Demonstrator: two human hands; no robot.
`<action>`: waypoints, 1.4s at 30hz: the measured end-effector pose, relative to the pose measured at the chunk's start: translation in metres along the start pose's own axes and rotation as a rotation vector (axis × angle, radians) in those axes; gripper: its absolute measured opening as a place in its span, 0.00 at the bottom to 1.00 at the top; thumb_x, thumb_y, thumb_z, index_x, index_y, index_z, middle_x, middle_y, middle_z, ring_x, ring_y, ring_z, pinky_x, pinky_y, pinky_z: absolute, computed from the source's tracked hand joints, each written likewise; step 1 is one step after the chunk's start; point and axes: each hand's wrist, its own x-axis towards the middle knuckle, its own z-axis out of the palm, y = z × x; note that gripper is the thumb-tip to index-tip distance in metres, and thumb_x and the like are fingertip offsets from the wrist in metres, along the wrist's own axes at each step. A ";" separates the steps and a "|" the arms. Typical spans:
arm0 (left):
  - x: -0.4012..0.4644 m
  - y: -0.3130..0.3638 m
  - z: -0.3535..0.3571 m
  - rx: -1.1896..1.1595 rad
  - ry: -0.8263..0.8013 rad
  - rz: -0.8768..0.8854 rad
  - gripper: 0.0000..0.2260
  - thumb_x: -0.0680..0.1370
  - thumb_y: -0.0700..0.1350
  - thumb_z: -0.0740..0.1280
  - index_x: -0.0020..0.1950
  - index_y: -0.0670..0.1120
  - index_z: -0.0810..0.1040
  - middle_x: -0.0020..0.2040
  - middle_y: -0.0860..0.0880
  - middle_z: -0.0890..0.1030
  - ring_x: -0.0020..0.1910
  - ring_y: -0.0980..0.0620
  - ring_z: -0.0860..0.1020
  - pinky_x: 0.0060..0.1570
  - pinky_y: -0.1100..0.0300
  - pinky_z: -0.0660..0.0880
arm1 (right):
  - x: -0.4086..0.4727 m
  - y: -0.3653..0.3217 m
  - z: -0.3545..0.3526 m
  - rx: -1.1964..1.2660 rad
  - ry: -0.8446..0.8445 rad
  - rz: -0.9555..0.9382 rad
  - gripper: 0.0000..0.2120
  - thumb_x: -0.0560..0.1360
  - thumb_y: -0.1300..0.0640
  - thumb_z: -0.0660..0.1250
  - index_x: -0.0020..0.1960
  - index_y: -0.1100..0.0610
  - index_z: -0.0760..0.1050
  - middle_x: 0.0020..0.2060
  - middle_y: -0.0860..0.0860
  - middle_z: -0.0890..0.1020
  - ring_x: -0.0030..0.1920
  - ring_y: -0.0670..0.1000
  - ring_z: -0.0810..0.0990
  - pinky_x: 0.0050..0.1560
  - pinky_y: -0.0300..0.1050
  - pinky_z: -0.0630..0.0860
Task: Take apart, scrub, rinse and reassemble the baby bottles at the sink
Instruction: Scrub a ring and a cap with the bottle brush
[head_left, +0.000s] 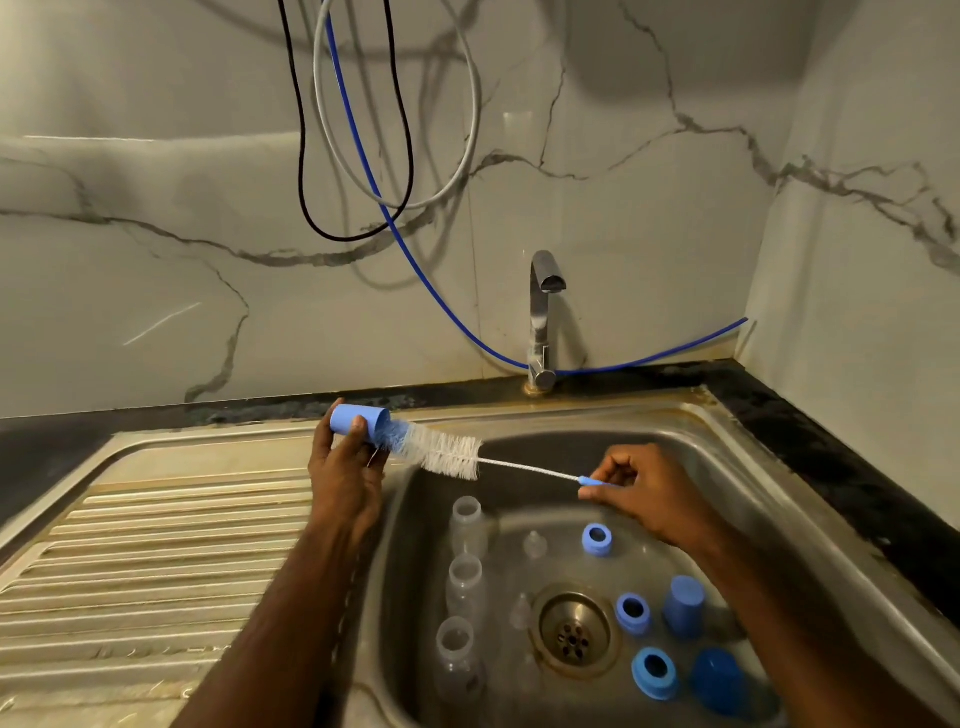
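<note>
Between both hands (343, 467): brush (441, 451) in cap (358, 419).

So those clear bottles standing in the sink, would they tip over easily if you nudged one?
Probably yes. The three clear bottles stand upright, tall and narrow, on the steel sink floor, so a sideways nudge could topple them. They look like empty thin plastic, likely light. Being round, a fallen one would probably roll, perhaps toward the drain.

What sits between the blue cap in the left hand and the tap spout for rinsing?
Nothing visible. The blue cap in the left hand has open air up to the tap spout; only the brush sticks out of it.
</note>
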 end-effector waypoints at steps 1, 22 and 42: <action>0.000 -0.001 0.000 0.012 -0.006 0.002 0.21 0.81 0.38 0.66 0.74 0.48 0.72 0.68 0.37 0.76 0.59 0.42 0.81 0.52 0.50 0.83 | 0.002 0.004 0.001 -0.089 0.059 -0.027 0.07 0.70 0.50 0.78 0.39 0.49 0.81 0.34 0.48 0.84 0.36 0.47 0.81 0.41 0.49 0.81; 0.002 0.000 -0.001 -0.014 -0.103 -0.044 0.21 0.81 0.38 0.65 0.73 0.50 0.74 0.66 0.40 0.76 0.61 0.41 0.80 0.51 0.51 0.84 | -0.003 -0.014 -0.004 0.022 -0.189 0.126 0.22 0.80 0.42 0.63 0.36 0.55 0.81 0.24 0.47 0.75 0.25 0.44 0.71 0.31 0.41 0.70; 0.004 0.010 -0.002 -0.111 -0.174 0.010 0.21 0.80 0.35 0.64 0.71 0.51 0.74 0.65 0.39 0.76 0.60 0.43 0.80 0.57 0.51 0.82 | -0.010 -0.021 0.006 0.313 -0.125 0.100 0.07 0.71 0.60 0.78 0.41 0.60 0.80 0.30 0.55 0.81 0.23 0.44 0.73 0.24 0.35 0.68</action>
